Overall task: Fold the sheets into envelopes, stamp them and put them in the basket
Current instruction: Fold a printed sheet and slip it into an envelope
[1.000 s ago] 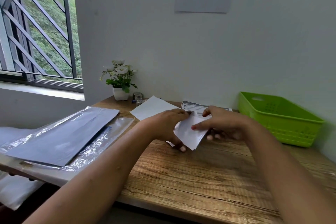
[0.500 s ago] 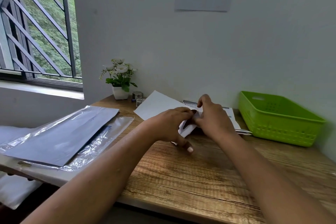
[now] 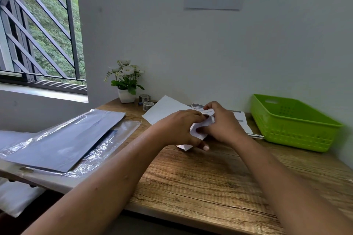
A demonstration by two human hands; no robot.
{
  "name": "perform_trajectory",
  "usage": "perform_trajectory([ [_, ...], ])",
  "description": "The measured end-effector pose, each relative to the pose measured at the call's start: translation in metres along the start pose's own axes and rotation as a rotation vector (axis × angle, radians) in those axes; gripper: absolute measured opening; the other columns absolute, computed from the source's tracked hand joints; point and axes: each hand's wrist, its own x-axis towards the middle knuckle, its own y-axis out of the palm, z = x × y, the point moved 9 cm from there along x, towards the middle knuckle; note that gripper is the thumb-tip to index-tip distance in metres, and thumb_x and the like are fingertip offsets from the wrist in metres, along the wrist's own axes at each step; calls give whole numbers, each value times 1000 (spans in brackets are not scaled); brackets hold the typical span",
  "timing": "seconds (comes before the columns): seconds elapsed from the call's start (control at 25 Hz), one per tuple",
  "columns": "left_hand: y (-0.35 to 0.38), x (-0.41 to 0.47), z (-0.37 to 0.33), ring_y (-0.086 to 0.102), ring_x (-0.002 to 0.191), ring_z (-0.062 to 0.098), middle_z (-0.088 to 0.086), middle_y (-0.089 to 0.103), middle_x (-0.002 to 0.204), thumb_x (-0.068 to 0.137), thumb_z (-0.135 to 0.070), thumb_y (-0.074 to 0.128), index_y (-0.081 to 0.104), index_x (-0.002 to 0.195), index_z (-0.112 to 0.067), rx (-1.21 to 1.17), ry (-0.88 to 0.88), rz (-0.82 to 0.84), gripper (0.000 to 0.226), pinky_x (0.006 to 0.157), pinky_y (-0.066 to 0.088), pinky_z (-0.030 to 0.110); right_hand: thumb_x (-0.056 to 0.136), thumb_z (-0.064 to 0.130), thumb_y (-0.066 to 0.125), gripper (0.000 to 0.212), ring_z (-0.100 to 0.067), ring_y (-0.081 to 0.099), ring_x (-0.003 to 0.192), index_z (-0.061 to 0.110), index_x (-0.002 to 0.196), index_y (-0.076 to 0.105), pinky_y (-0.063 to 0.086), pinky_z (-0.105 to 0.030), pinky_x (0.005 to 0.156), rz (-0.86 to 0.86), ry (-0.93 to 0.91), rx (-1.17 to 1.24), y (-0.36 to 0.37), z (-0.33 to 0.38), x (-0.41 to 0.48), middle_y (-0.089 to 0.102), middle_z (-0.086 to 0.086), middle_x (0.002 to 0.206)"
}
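A small white folded sheet (image 3: 200,129) sits between both hands at the middle of the wooden table (image 3: 200,181). My left hand (image 3: 177,129) grips its left side, thumb stretched under it toward the table. My right hand (image 3: 223,124) pinches its right side with curled fingers. Most of the sheet is hidden by the hands. A loose white sheet (image 3: 164,109) lies just behind my left hand. Printed sheets (image 3: 242,120) lie behind my right hand. The green plastic basket (image 3: 292,122) stands at the far right; its inside looks bare.
A potted white flower (image 3: 126,86) and two small rolls (image 3: 146,101) stand at the back by the wall. Blue-grey sheets in clear plastic wrap (image 3: 63,139) cover the table's left side. The window is at far left, the wall close behind.
The hands have come closer together around the sheet, which shows less than before. My right hand moved from holding the flap out front to bearing on the fold near my left fingers.
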Motion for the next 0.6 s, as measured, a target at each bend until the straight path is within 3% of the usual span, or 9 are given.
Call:
perform_trajectory([
  [0.12, 1, 1, -6, 46, 117, 12, -6, 41, 147, 72, -56, 71, 39, 142, -22, 0, 27, 9, 84, 88, 29, 18, 71, 24, 79, 70, -18, 52, 90, 30, 128, 38, 42, -28, 74, 94, 30, 18, 11, -1, 1, 58, -1, 107],
  [0.28, 6, 1, -1, 46, 119, 14, -6, 38, 149, 71, -58, 71, 36, 144, -25, -10, 3, 38, 87, 88, 30, 20, 66, 12, 82, 86, -24, 54, 110, 32, 135, 35, 49, -29, 78, 318, 50, 42, 19, -4, -2, 51, -3, 130],
  [0.44, 6, 1, -2, 46, 117, 12, -6, 40, 147, 70, -57, 71, 37, 143, -25, -10, 13, 31, 87, 89, 30, 20, 76, -2, 67, 52, -23, 62, 83, 25, 116, 49, 55, -29, 53, 331, 197, 319, 29, -13, -5, 54, -5, 111],
  [0.52, 6, 1, -5, 46, 111, 9, -6, 44, 144, 70, -56, 72, 40, 141, -25, -19, 25, 26, 84, 88, 33, 21, 80, -2, 59, 37, -20, 60, 80, 21, 108, 53, 53, -25, 48, 300, 234, 368, 32, -16, -6, 57, -4, 100],
  [0.6, 5, 0, -5, 46, 106, 7, -7, 45, 143, 70, -57, 72, 42, 140, -25, -26, 23, 22, 83, 88, 35, 22, 80, -7, 56, 38, -21, 60, 82, 18, 108, 54, 53, -25, 48, 342, 244, 402, 34, -16, -7, 57, -5, 98],
])
